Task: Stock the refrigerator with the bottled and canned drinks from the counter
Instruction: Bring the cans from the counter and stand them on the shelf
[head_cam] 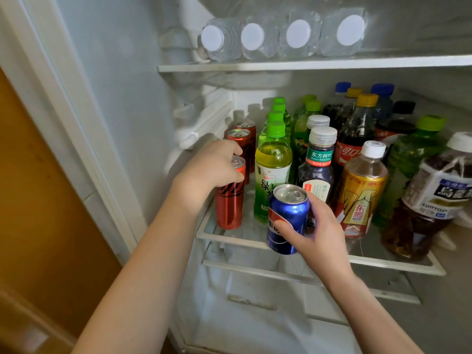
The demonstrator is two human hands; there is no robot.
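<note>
Red cans stand in a line along the left edge of the middle shelf, one behind the other. The left hand is wrapped around the top of the front red can. This can stands right at the front left corner of the shelf. I think the hand is setting it there so that the cans stay together in one row.

The right hand holds a blue can by its side. The thumb is on the label and the fingers curl around the back. The blue can is upright and sits in front of the shelf's front edge, not on the shelf yet. It is held upright so it can go straight down on its flat bottom.

The shelf is nearly full. Green tea bottles stand in a row just beside the red cans. Dark tea bottles, cola bottles and a yellow bottle fill the middle. A big brown tea bottle stands near the front right corner. Tall bottles hide the back, so I cannot tell how much room is there.

Water bottles lie on their sides on the top shelf, caps facing out. Lying down, they fit the low space.

The only bare spot I can see for the blue can is at the front edge, between the red can and the green tea bottle.
</note>
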